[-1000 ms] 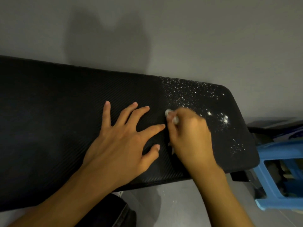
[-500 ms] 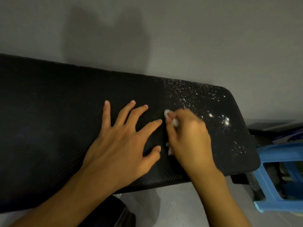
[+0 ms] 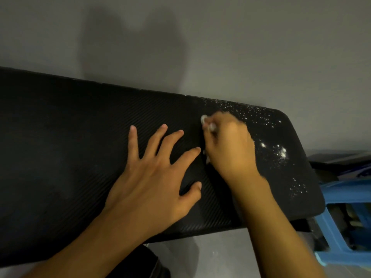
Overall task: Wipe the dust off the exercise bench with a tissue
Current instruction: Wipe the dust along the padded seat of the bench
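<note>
A long black exercise bench [image 3: 70, 153] with a ribbed pad runs across the view. White dust specks [image 3: 281, 151] cover its right end; the pad left of my hands looks dark and free of specks. My left hand [image 3: 154, 177] lies flat on the pad with fingers spread. Just to its right, my right hand [image 3: 230, 145] grips a crumpled white tissue [image 3: 206, 122] and presses it on the pad at the left edge of the dusty patch. Most of the tissue is hidden under the fingers.
A grey wall [image 3: 220, 47] stands right behind the bench. A blue plastic stool [image 3: 341, 227] sits off the bench's right end, with dark items behind it. Grey floor [image 3: 210, 257] shows below the bench's front edge.
My right hand with the tissue has slid away from me toward the bench's far edge, over the dusty patch. The left hand has stayed flat in place.
</note>
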The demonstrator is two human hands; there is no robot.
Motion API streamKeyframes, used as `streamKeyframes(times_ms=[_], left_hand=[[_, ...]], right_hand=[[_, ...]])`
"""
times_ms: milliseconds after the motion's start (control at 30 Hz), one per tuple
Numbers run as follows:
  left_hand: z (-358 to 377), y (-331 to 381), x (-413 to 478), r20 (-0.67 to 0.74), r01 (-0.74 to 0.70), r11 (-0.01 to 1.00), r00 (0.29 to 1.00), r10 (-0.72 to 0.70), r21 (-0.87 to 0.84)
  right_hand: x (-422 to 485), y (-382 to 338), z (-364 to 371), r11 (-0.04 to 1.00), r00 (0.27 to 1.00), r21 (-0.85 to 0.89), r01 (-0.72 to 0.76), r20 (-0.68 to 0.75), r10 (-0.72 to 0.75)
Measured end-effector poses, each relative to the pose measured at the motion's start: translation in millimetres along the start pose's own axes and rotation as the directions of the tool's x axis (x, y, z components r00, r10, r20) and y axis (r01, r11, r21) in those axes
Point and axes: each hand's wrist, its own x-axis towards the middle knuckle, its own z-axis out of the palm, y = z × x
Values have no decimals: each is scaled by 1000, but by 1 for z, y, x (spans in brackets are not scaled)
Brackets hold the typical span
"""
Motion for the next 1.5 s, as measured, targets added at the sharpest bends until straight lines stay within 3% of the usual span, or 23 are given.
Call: streamKeyframes(times_ms=[100, 200, 300, 500, 667, 767, 900, 1000, 1200, 1267, 1400, 1500], left_hand=[[0, -1, 0, 6, -3, 1000, 1000, 3, -2], [-1, 0, 0, 12, -7, 1000, 1000, 7, -3], [-1, 0, -1, 12, -6, 1000, 1000, 6, -8], [-2, -3, 0, 5, -14, 999, 1000, 15, -52], [-1, -4, 0, -9, -17, 996, 1000, 16, -86], [-1, -4, -1, -18, -10, 997, 1000, 9, -83], [-2, -5, 0, -33, -5, 995, 999, 1, -100], [0, -6, 0, -49, -12, 993, 999, 6, -121], [-1, -4, -2, -26, -52, 998, 998, 51, -45], [-1, -4, -5, -12, -62, 998, 998, 62, -32], [1, -5, -8, 12, -130, 991, 991, 130, -23], [3, -2, -8, 8, -182, 983, 983, 181, 16]], right_hand=[[-22, 7, -10, 1000, 1000, -3, 17, 23, -17], [22, 11, 2, 990, 997, -123, -76, -6, 76], [70, 1, 16, 980, 989, -136, -143, -48, 138], [16, -7, 9, 990, 993, 101, 100, 60, -106], [58, -1, 16, 999, 1000, -53, 8, 0, -8], [71, -20, 28, 998, 999, -29, 54, 4, -54], [7, -21, 9, 991, 987, 54, 121, 97, -126], [-70, -13, -13, 994, 987, -31, 107, 127, -102], [-74, 21, -13, 989, 989, -65, -134, -76, 129], [-74, 14, -7, 985, 991, -136, -107, -92, 95], [-133, 0, -18, 1000, 1000, -10, -12, 13, 12], [-157, 11, -31, 999, 1000, -33, -22, 5, 22]])
